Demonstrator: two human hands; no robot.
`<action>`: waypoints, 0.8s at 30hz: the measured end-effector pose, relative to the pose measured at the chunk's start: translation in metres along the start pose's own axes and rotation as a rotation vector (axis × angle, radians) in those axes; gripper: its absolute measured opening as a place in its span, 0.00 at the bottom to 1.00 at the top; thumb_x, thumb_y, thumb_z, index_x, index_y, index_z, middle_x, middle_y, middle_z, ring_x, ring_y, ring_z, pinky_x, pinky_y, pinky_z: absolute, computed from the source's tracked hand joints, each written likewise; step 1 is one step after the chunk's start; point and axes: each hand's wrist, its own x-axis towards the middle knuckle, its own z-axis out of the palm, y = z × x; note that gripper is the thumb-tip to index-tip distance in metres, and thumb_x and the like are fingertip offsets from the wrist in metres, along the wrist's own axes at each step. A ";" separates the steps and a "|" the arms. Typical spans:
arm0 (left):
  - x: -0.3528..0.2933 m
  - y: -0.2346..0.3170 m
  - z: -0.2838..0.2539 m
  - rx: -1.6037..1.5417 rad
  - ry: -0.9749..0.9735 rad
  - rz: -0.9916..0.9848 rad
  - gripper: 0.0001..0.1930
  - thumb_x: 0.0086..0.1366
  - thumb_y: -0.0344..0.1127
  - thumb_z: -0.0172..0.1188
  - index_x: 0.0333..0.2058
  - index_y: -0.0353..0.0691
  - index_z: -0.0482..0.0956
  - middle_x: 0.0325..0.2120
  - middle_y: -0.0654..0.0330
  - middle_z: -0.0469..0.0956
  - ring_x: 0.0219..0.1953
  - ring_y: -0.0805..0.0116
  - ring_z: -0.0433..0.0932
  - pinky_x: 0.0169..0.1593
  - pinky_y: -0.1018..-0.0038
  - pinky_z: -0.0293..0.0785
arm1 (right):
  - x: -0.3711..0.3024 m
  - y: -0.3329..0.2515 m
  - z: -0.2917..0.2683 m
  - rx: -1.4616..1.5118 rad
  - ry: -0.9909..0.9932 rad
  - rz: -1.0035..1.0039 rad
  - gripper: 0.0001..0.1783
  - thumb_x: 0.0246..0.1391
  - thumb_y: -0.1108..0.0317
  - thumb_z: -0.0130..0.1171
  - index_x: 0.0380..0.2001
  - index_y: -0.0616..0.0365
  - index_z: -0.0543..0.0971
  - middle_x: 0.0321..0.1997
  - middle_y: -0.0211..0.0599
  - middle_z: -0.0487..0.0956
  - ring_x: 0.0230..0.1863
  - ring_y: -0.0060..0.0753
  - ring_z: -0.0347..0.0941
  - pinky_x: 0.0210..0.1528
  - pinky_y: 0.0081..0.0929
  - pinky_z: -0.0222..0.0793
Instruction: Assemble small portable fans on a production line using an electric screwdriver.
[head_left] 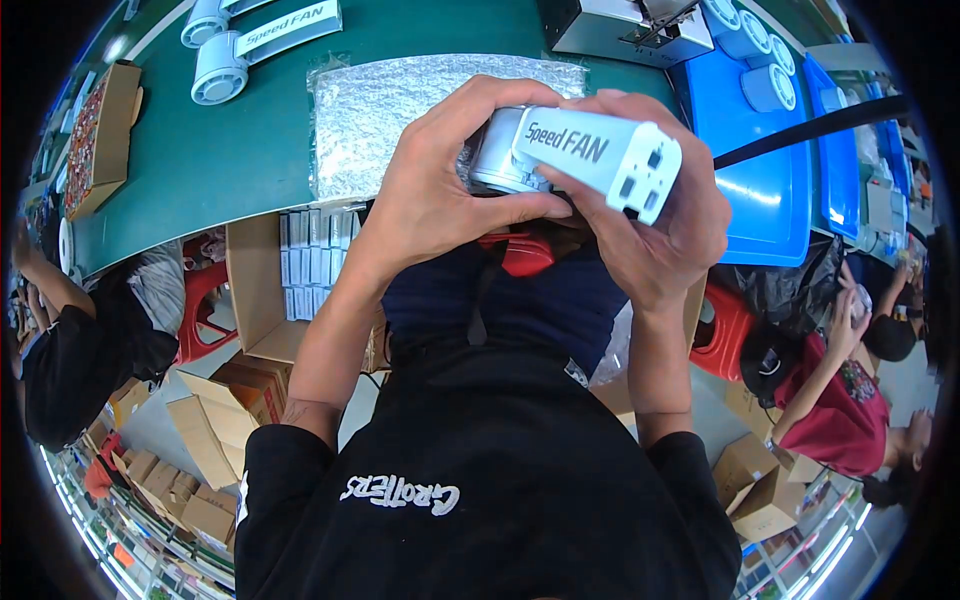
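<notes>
Both of my hands are closed around a white handheld fan (pixel 590 150), raised over the near edge of the green table. My left hand (pixel 425 195) wraps the round fan head, its thumb along the lower side. Gripping the handle from the other side is my right hand (pixel 665 235), thumb pressed near the joint between head and handle. The handle's end, with several dark openings, points to the right and toward me. Beneath my hands lies a sheet of silvery bubble wrap (pixel 385 110), flat on the table.
More white fans (pixel 220 70) lie at the far left, near a cardboard tray (pixel 105 140). A metal device (pixel 630 35) stands at the back. Blue bins (pixel 755 200) holding white round parts are at right. An open carton (pixel 255 290) of small boxes sits below the table edge. Co-workers sit either side.
</notes>
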 end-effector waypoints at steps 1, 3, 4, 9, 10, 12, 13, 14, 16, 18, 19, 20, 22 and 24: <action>0.000 0.001 0.000 0.012 0.000 0.005 0.36 0.44 0.34 0.84 0.55 0.44 0.82 0.50 0.58 0.83 0.53 0.58 0.83 0.56 0.67 0.78 | 0.000 0.000 -0.001 0.025 -0.020 -0.038 0.33 0.45 0.78 0.80 0.55 0.67 0.76 0.52 0.51 0.85 0.52 0.44 0.85 0.53 0.38 0.84; 0.000 0.002 0.000 0.024 0.000 0.009 0.35 0.45 0.34 0.84 0.55 0.44 0.82 0.50 0.58 0.84 0.53 0.58 0.83 0.56 0.66 0.78 | -0.002 0.000 -0.003 0.030 -0.042 -0.092 0.33 0.46 0.76 0.81 0.55 0.67 0.76 0.51 0.54 0.85 0.52 0.48 0.85 0.54 0.42 0.83; 0.001 0.002 0.001 0.049 0.001 0.039 0.34 0.45 0.34 0.85 0.54 0.44 0.83 0.49 0.58 0.84 0.53 0.58 0.83 0.56 0.66 0.79 | -0.005 0.000 -0.002 0.030 -0.042 -0.092 0.33 0.46 0.76 0.81 0.55 0.67 0.76 0.51 0.54 0.85 0.52 0.48 0.85 0.54 0.42 0.83; 0.000 -0.002 -0.001 0.093 0.010 0.102 0.32 0.44 0.36 0.85 0.51 0.44 0.85 0.47 0.58 0.85 0.53 0.57 0.83 0.55 0.65 0.79 | -0.009 0.008 -0.004 0.114 -0.048 -0.038 0.32 0.47 0.77 0.80 0.55 0.67 0.77 0.51 0.55 0.85 0.51 0.47 0.85 0.54 0.41 0.84; 0.000 -0.003 -0.002 0.107 0.007 0.115 0.31 0.45 0.36 0.85 0.50 0.44 0.85 0.47 0.57 0.85 0.52 0.57 0.83 0.54 0.65 0.80 | -0.009 0.008 -0.004 0.115 -0.045 -0.038 0.32 0.47 0.77 0.80 0.55 0.67 0.77 0.51 0.55 0.85 0.51 0.47 0.85 0.54 0.41 0.84; 0.001 -0.004 -0.005 0.125 0.001 0.131 0.31 0.45 0.37 0.85 0.50 0.43 0.85 0.47 0.57 0.85 0.52 0.57 0.83 0.53 0.65 0.80 | -0.009 0.009 -0.002 0.190 -0.029 0.046 0.31 0.48 0.77 0.79 0.54 0.68 0.77 0.51 0.52 0.85 0.51 0.44 0.85 0.54 0.40 0.84; 0.001 -0.004 -0.007 0.146 -0.011 0.141 0.31 0.45 0.37 0.84 0.50 0.42 0.85 0.47 0.56 0.84 0.51 0.56 0.83 0.52 0.65 0.80 | -0.008 0.009 -0.001 0.193 -0.023 0.044 0.31 0.48 0.77 0.79 0.54 0.68 0.77 0.51 0.52 0.85 0.51 0.44 0.85 0.54 0.40 0.84; 0.003 -0.004 -0.008 0.170 -0.024 0.153 0.31 0.46 0.38 0.84 0.50 0.41 0.84 0.47 0.56 0.84 0.51 0.56 0.84 0.52 0.65 0.81 | -0.005 0.009 -0.001 0.191 -0.025 0.102 0.30 0.49 0.77 0.78 0.55 0.68 0.78 0.51 0.50 0.85 0.52 0.40 0.85 0.54 0.37 0.83; 0.005 0.000 -0.007 0.157 -0.026 0.126 0.31 0.47 0.38 0.84 0.51 0.40 0.83 0.47 0.55 0.84 0.51 0.55 0.83 0.52 0.65 0.80 | 0.000 0.007 0.000 0.196 -0.010 0.145 0.29 0.50 0.78 0.77 0.55 0.68 0.78 0.51 0.48 0.85 0.52 0.36 0.85 0.54 0.34 0.83; 0.007 0.017 -0.012 0.142 -0.104 0.052 0.31 0.49 0.36 0.83 0.53 0.38 0.82 0.50 0.53 0.82 0.53 0.52 0.82 0.55 0.63 0.79 | 0.003 -0.006 -0.003 0.356 -0.031 0.487 0.28 0.52 0.79 0.74 0.57 0.68 0.78 0.51 0.44 0.85 0.52 0.29 0.83 0.54 0.27 0.80; 0.004 0.018 -0.015 0.172 -0.114 0.072 0.32 0.49 0.36 0.82 0.54 0.37 0.81 0.50 0.53 0.82 0.54 0.51 0.81 0.56 0.62 0.78 | 0.003 -0.009 -0.007 0.270 -0.076 0.528 0.29 0.54 0.79 0.72 0.59 0.69 0.77 0.49 0.41 0.86 0.52 0.29 0.82 0.54 0.25 0.78; 0.003 0.013 -0.018 0.206 -0.125 0.103 0.32 0.50 0.36 0.82 0.54 0.37 0.81 0.50 0.52 0.82 0.55 0.49 0.80 0.57 0.62 0.77 | -0.006 0.006 -0.006 0.313 -0.134 0.402 0.28 0.60 0.69 0.69 0.61 0.69 0.75 0.57 0.45 0.83 0.59 0.33 0.79 0.61 0.34 0.75; 0.015 0.010 -0.034 0.264 -0.117 0.179 0.32 0.53 0.35 0.80 0.56 0.35 0.80 0.50 0.53 0.83 0.53 0.54 0.82 0.57 0.64 0.78 | -0.007 0.002 0.006 0.413 0.014 0.263 0.26 0.64 0.62 0.65 0.59 0.67 0.75 0.60 0.57 0.78 0.61 0.50 0.77 0.60 0.39 0.73; 0.034 0.007 -0.049 0.148 0.152 -0.167 0.29 0.57 0.35 0.78 0.56 0.32 0.79 0.48 0.55 0.83 0.50 0.62 0.84 0.55 0.67 0.80 | -0.013 0.007 0.008 0.493 0.057 0.311 0.27 0.66 0.60 0.62 0.61 0.67 0.74 0.62 0.57 0.76 0.62 0.53 0.76 0.62 0.40 0.72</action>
